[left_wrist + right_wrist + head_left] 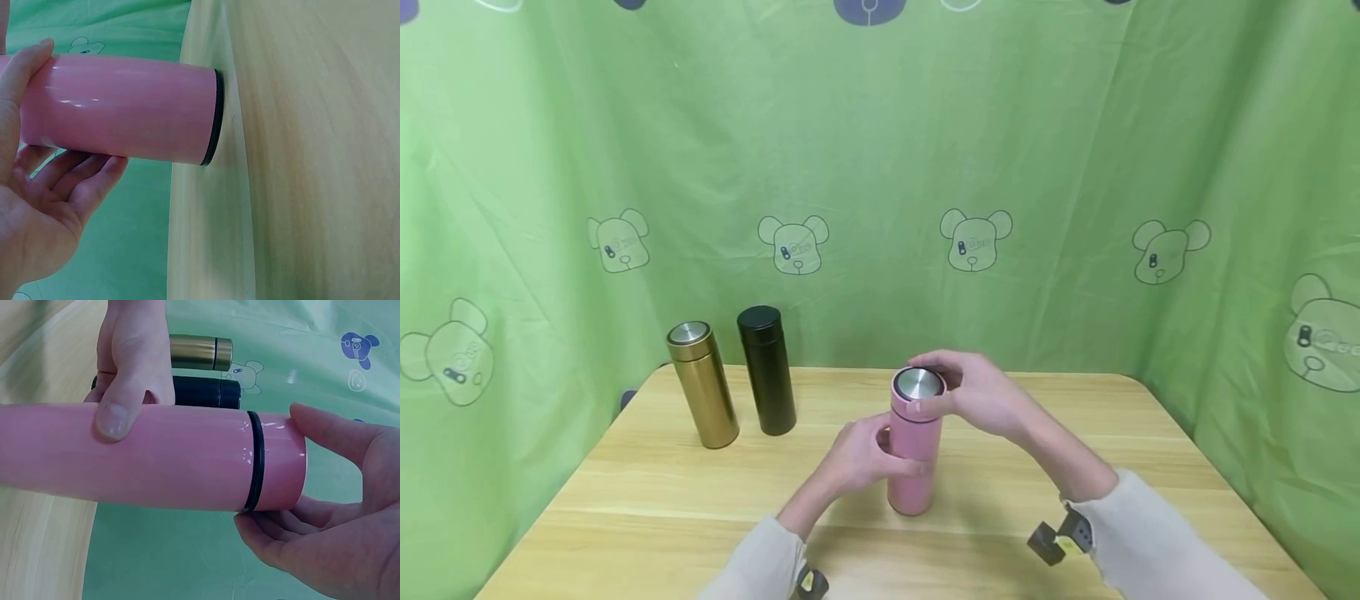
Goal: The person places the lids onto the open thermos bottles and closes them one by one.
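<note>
A pink thermos flask (pixel 916 440) stands upright near the middle of the wooden table. My left hand (pixel 859 457) grips its body from the left, thumb across the front and fingers round the other side. At the top, my right hand (pixel 981 396) holds the pink lid (pixel 281 465) between thumb and fingers. The lid's steel disc (pixel 920 383) faces up, and a black ring (pixel 254 462) runs between lid and body. In the left wrist view, the black base rim (pixel 215 119) is close to the tabletop; I cannot tell whether it touches.
On the left of the table (pixel 625 517) stand a gold thermos flask (pixel 706 396) with a steel-topped lid and a black thermos flask (pixel 769 375), both upright. A green curtain (pixel 880 150) with bear heads hangs behind and at both sides.
</note>
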`<state>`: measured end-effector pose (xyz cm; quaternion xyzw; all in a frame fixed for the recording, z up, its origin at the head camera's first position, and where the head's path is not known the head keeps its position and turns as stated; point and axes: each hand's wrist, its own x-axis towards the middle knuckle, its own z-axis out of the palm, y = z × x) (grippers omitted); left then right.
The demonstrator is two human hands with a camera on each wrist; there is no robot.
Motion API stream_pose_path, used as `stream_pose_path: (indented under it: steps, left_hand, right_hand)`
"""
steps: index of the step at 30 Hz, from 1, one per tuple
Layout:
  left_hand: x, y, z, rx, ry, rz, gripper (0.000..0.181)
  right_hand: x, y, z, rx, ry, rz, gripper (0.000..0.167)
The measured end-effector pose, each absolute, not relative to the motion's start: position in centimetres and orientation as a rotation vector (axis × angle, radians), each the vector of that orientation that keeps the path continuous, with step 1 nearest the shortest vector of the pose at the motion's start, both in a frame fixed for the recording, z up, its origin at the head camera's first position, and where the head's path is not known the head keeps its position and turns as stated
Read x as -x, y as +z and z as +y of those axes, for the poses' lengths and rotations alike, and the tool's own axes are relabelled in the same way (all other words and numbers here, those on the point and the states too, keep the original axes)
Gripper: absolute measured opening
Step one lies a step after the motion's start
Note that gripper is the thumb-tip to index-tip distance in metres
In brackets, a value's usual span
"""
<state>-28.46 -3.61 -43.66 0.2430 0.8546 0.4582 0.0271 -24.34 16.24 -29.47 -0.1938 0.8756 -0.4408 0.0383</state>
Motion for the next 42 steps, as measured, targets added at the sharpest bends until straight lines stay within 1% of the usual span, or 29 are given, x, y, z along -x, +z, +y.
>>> stream_pose_path:
  steps: [6, 14, 31, 33, 39, 42]
  left_hand:
    - [28.4, -43.5, -3.6, -0.766, 1.406, 2.649, 0.053]
    - [28.3, -43.4, -3.7, -0.771, 1.412, 2.655, 0.051]
    - [28.2, -43.5, -3.7, -0.779, 1.400, 2.651, 0.051]
    - [28.2, -43.6, -3.8, -0.770, 1.398, 2.643, 0.053]
    - [28.3, -43.6, -3.8, -0.758, 1.395, 2.640, 0.055]
    - [28.3, -43.5, -3.8, -0.755, 1.392, 2.646, 0.055]
  right_hand:
    - [24.5, -29.9, 16.0, 0.522, -1.387, 2.751, 0.063]
    - [24.6, -30.9, 15.4, 0.382, -1.386, 2.843, 0.071]
    - [24.3, -30.9, 15.5, 0.380, -1.373, 2.817, 0.070]
    - [24.2, -30.8, 15.5, 0.389, -1.366, 2.790, 0.074]
    - [23.9, -30.0, 15.5, 0.465, -1.328, 2.743, 0.095]
    - [23.9, -29.5, 15.8, 0.526, -1.336, 2.708, 0.095]
